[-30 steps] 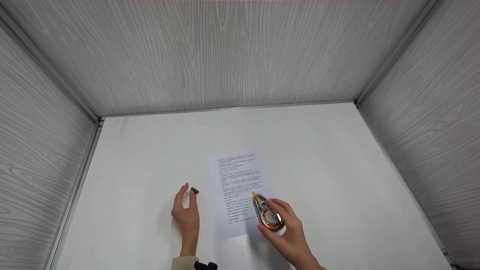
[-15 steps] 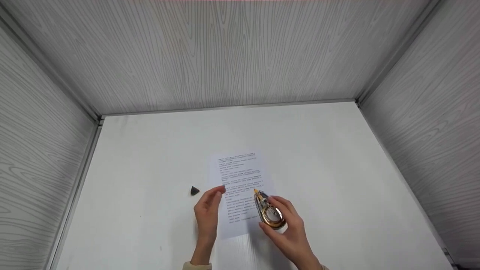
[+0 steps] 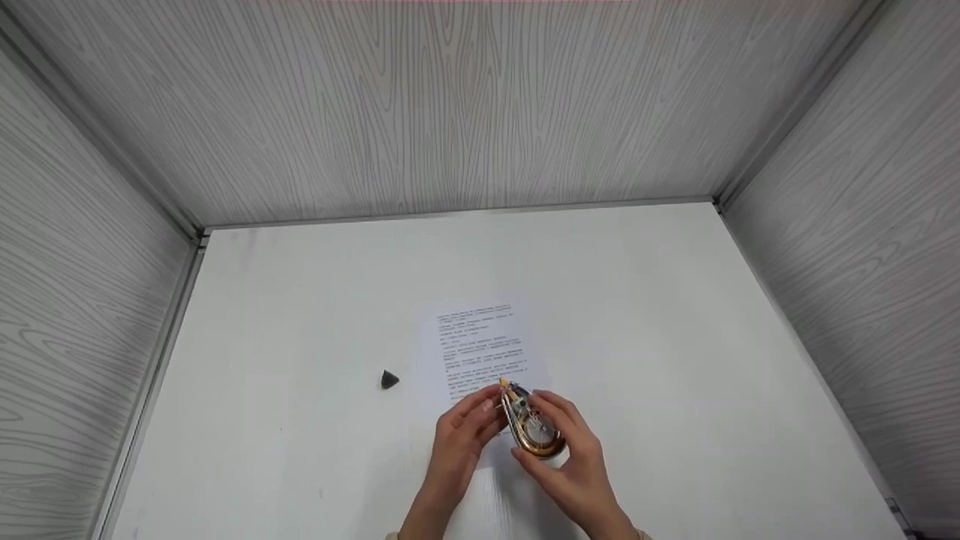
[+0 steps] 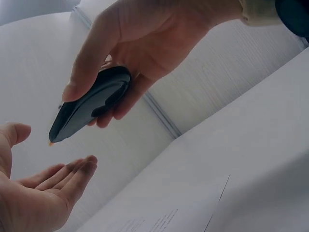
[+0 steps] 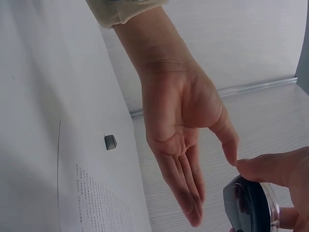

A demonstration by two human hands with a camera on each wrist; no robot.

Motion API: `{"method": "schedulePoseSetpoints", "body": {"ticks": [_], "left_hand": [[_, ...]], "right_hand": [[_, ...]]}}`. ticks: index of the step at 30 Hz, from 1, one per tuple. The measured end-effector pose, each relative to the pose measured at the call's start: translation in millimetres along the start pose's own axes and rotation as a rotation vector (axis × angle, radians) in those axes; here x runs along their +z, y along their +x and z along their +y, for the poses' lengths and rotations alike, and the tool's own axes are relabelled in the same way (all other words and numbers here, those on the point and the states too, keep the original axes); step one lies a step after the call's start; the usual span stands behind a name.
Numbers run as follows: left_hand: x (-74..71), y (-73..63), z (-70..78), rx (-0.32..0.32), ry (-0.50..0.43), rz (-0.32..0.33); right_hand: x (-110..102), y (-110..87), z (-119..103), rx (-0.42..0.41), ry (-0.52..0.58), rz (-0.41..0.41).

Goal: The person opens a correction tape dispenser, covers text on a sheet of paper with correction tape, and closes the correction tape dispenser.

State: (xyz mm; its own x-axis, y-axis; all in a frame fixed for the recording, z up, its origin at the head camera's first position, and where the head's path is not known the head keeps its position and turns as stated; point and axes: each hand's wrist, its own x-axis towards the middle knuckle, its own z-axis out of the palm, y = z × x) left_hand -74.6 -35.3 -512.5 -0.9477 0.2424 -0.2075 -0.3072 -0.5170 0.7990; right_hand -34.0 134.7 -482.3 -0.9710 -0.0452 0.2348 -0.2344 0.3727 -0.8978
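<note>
Pale wood-grain panels (image 3: 450,112) rise behind and on both sides of a white desk (image 3: 300,315), seen from above. Over it, a person's right hand (image 3: 577,457) grips a correction tape dispenser (image 3: 538,433), fingers and thumb curled against its two sides. Its gold-rimmed body has a round clear window on one face, a dark back, and a yellowish tip (image 3: 504,382) pointing away from the right palm. Just left of the right hand, the left hand (image 3: 459,444) is held wide, thumb and fingers parted; the left wrist view shows a gap between them and the dispenser's tip. Beneath both hands lies a printed sheet (image 3: 481,345), reaching forward past the fingertips; the hands and the dispenser block the view of much of its lower half. To the left of the left hand's fingertips, off the sheet and well apart from the dispenser, a small dark block (image 3: 388,379) rests on the desk. Beige cuffs (image 5: 126,12) show at both wrists; a dark rounded object (image 4: 295,15), cut off by the edge of the left wrist view, sits by the right hand's cuff.
</note>
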Motion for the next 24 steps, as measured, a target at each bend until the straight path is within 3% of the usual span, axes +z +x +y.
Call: {"method": "schedulePoseSetpoints", "body": {"ticks": [11, 19, 24], "left_hand": [[8.4, -2.5, 1.1, 0.005, -0.012, -0.028], [12.3, -3.0, 0.9, 0.04, 0.078, 0.072], [12.9, -3.7, -0.2, 0.067, 0.131, 0.123]], "right_hand": [[6.0, 1.3, 1.4, -0.08, 0.016, 0.002], [6.1, 1.0, 0.2, -0.021, 0.017, -0.047], [7.4, 0.2, 3.1, -0.046, -0.014, -0.033]]}}
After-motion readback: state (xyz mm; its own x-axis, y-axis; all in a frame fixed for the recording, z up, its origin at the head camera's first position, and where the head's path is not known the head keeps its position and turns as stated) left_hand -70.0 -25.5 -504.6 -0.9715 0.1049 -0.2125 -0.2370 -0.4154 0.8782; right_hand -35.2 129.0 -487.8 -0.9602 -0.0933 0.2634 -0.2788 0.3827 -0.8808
